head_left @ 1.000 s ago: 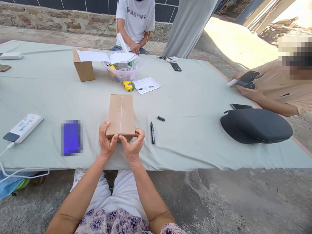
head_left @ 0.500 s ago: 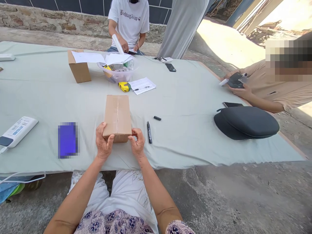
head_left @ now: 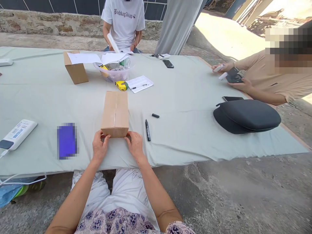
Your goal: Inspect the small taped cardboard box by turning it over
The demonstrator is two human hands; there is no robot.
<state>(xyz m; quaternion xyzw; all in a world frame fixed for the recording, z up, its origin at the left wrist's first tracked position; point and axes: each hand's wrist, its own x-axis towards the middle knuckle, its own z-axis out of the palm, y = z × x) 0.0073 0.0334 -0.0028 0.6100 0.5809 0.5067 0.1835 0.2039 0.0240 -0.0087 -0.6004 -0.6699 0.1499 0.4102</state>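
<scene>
A closed brown cardboard box (head_left: 114, 112), its top seam running away from me, lies flat on the pale green tablecloth (head_left: 190, 107) in front of me. My left hand (head_left: 99, 148) is at its near left corner, thumb against the near face and fingers curled at the bottom edge. At the near right corner my right hand (head_left: 134, 146) is curled the same way. Both hands grip the box's near end. A black marker (head_left: 147, 130) lies just right of my right hand, its cap (head_left: 155, 115) a little further off.
Left of the box lie a blurred blue rectangle (head_left: 66, 140) and a white power bank (head_left: 18, 134). A black padded case (head_left: 247, 115) sits at the right. Further back are a yellow tape measure (head_left: 121, 85), papers, a clear bowl (head_left: 114, 70), another carton (head_left: 75, 70). Two other people sit at the table.
The near end of the box, held raised a second ago, has come down flat on the cloth. My hands have slid down to its near bottom edge.
</scene>
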